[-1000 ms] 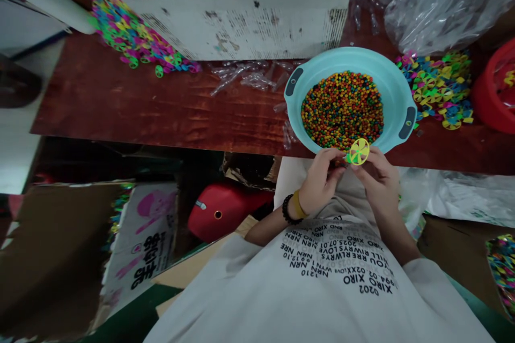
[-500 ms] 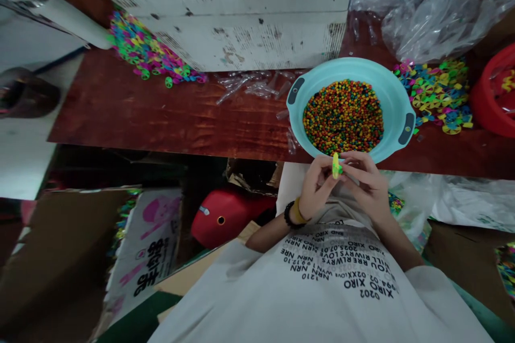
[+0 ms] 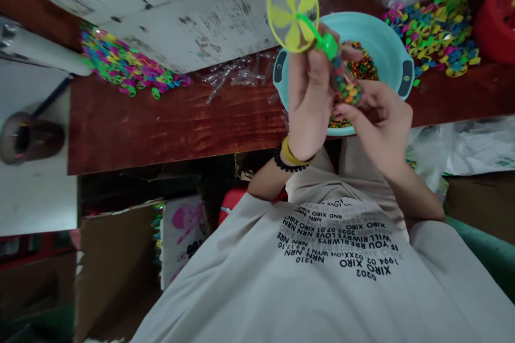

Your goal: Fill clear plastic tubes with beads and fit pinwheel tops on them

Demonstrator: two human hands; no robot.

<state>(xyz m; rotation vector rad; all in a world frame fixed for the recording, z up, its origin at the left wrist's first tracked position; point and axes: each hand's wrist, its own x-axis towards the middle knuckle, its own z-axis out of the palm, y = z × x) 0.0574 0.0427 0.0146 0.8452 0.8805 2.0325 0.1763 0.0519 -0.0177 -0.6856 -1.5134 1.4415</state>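
Note:
Between my hands is a candy-filled clear tube [image 3: 346,88] with a green cap [image 3: 328,45] and a yellow toy fan [image 3: 293,9] on a green stem. The tube is tilted, its fan end up and to the left. My left hand [image 3: 309,99] is closed around the tube just below the cap. The fingers of my right hand [image 3: 382,123] pinch its lower end. Behind them sits a light blue basin [image 3: 386,40] of small colourful round candies [image 3: 364,64], partly hidden by my hands.
Heaps of colourful plastic fan parts lie at the left [image 3: 129,64] and right [image 3: 438,32] of the red-brown table [image 3: 181,123]. Empty clear tubes [image 3: 237,75] lie beside a large white box [image 3: 193,16]. A red tub [image 3: 499,16] stands far right, and an open carton [image 3: 116,273] below left.
Both hands have risen from my lap towards the camera with the tube. The fan, seen edge-on before, now shows its face. The view has shifted and tilted slightly.

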